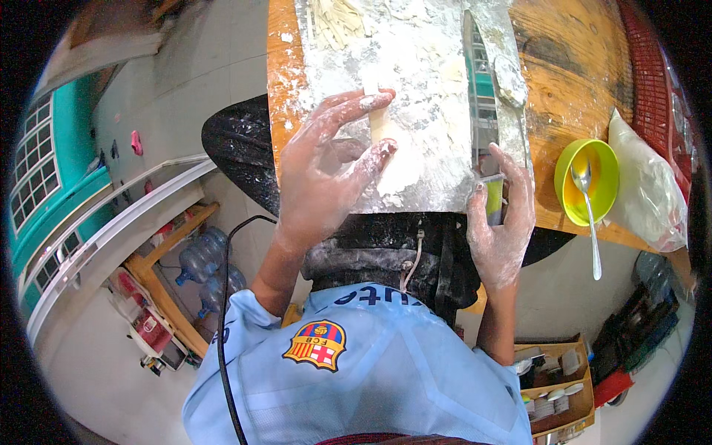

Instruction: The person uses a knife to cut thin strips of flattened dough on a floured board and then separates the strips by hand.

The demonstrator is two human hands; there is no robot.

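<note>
My left hand (336,167), dusted with flour, pinches a pale strip of dough (379,125) between thumb and fingers above a floured sheet (411,189). My right hand (503,222), also floury, rests at the sheet's right edge with its thumb and fingers around a small translucent green container or tool (494,197); exactly what it is, I cannot tell. A long glossy strip (484,105) that mirrors a window lies just beyond that hand. Several thin dough strips (336,22) are heaped at the sheet's far left. Loose flour and dough scraps are scattered over the surface.
On the wooden table (567,83), to the right, a green bowl (563,183) holds yellow-orange liquid and a metal spoon (589,219). Beside it lies a clear plastic bag of white powder (639,183). A red plastic basket (648,83) stands at the right edge. A black cable (223,334) hangs by my left arm.
</note>
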